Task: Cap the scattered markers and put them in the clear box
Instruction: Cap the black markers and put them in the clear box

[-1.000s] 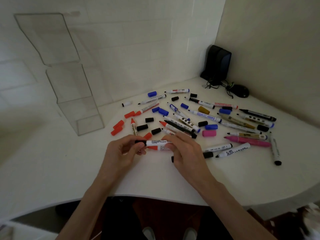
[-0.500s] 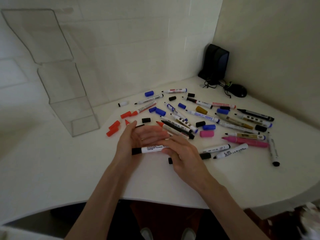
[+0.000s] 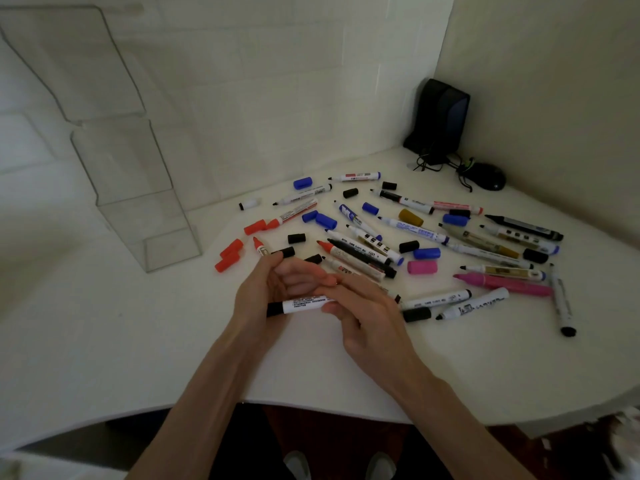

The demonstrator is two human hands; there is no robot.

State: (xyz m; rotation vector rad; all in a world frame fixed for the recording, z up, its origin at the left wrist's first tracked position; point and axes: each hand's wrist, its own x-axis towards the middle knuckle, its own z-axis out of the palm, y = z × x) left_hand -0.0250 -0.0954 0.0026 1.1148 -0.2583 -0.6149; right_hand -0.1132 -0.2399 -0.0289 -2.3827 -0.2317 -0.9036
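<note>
- The white table (image 3: 104, 341) is filling most of the frame, with its curved front edge running along the bottom.
- The clear box (image 3: 145, 216) is standing upright in the upper left. It's a tall stepped holder sitting by the wall, well apart from both hands.
- The scattered markers (image 3: 362, 257) are lying across the centre and right of the frame, pointing every which way. Many are showing bare tips, and their barrel print is too small to read.
- A black speaker (image 3: 440, 116) is sitting in the far corner, upper right.
- The right hand (image 3: 370, 317) is reaching in from the lower right, back of the hand up. Its fingers are lying over one end of a marker and its thumb is curling underneath, pinching it.
- The left hand (image 3: 270, 289) is coming in from the lower left, palm turned up and rightward. Its fingers are stretching out loosely and the thumb is pointing up. It's cradling, not gripping, with the marker resting across the lower palm.
- A pink marker (image 3: 505, 283) is lying at centre right, running left to right, pointed end to the left.
- The black-capped marker (image 3: 298, 305) is sitting between the two hands at centre frame, at the near edge of the scatter.
  - Its long axis is running almost level, left to right, with the capped end pointing left.
  - The other end is hiding under the right fingers.
  - Black print is lining the white barrel, too blurred to read.
- Red caps (image 3: 230, 259) are lying loose at centre left, between the box and the hands.
- A pink cap (image 3: 421, 267) is lying just right of centre.
</note>
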